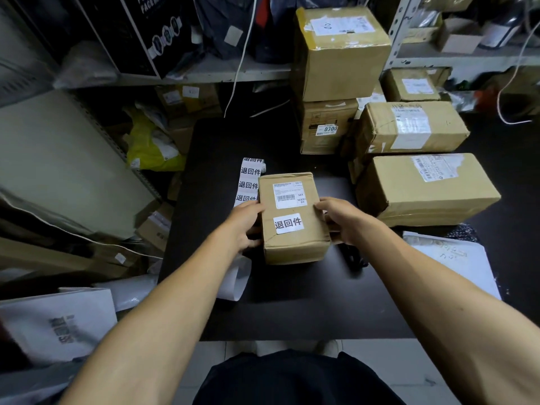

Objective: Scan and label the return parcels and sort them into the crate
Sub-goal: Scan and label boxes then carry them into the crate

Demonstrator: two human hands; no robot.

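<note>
A small brown cardboard parcel (pixel 292 229) sits on the black table (pixel 292 302), with a barcode shipping label near its far end and a white return sticker (pixel 287 223) below that. My left hand (pixel 245 223) grips its left side and my right hand (pixel 339 219) grips its right side. A strip of white return labels (pixel 248 179) lies on the table just beyond my left hand. No scanner or crate is clearly visible.
Several taped cardboard boxes (pixel 423 188) are stacked at the table's right and far right. Shelves with bags and boxes stand behind. White mailer bags (pixel 58 323) lie at lower left and another (pixel 455 258) at right. Label backing paper (pixel 236 279) curls under my left forearm.
</note>
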